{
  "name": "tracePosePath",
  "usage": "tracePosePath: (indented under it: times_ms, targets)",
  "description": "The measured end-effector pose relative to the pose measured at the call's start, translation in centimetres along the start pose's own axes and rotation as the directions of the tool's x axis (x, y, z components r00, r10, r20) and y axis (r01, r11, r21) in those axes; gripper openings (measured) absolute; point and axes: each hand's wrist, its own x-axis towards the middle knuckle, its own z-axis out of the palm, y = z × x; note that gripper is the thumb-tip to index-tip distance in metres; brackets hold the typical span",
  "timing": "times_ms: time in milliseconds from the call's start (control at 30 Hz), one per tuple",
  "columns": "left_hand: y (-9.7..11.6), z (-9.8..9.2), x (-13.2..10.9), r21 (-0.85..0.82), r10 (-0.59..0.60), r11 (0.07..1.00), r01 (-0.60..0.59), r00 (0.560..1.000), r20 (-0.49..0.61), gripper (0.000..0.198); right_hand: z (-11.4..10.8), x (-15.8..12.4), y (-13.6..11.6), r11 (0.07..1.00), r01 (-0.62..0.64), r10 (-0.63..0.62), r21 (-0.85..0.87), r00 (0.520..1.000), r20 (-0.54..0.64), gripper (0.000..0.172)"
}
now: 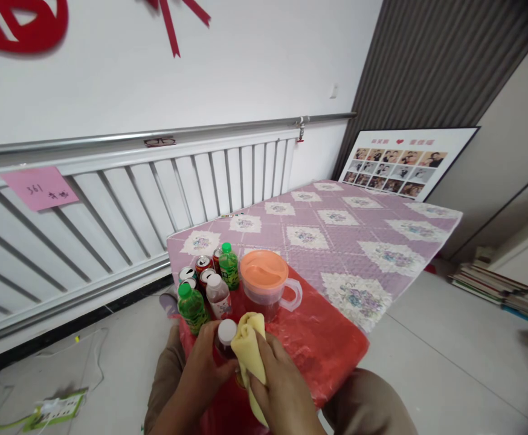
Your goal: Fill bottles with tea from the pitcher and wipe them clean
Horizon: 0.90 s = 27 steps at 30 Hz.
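My left hand [205, 365] is closed around a bottle with a white cap [227, 331], whose lower body is mostly hidden by my fingers. In my right hand [284, 380] is a folded yellow cloth [249, 353], pressed close beside that bottle. Just beyond stands a clear plastic pitcher [264, 300] with an orange lid and a pale handle. To its left are green bottles [193, 309] with green caps, another white-capped bottle [219, 296] and several opened drink cans [203, 263]. All of these rest on a red plastic sheet [318, 332].
Beneath the red sheet lies a purple flowered cloth [336, 216] covering the table. A white radiator [164, 199] runs along the wall, with glasses [159, 142] on its pipe. A photo board [391, 163] leans at the back right. A power strip [55, 411] lies on the floor.
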Motion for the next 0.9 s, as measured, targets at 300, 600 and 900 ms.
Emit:
tracePosePath:
  times_ms: [300,600,900]
  targets:
    - [0.2,-2.9,1.6,-0.113,0.106,0.991,-0.073,0.942,0.319,0.07,-0.1,-0.1,0.2,1.0,-0.013,0.013,-0.003,1.0,0.024,0.064]
    - [0.3,-0.7,0.5,-0.027,0.105,0.994,-0.103,0.989,0.103,0.061,0.2,-0.4,0.5,0.999,0.035,-0.034,0.014,0.999,-0.025,0.061]
    - [0.1,0.8,0.2,0.144,0.106,0.985,-0.098,0.993,-0.045,0.051,0.4,-0.8,0.6,0.999,0.036,-0.036,0.001,0.999,-0.002,0.063]
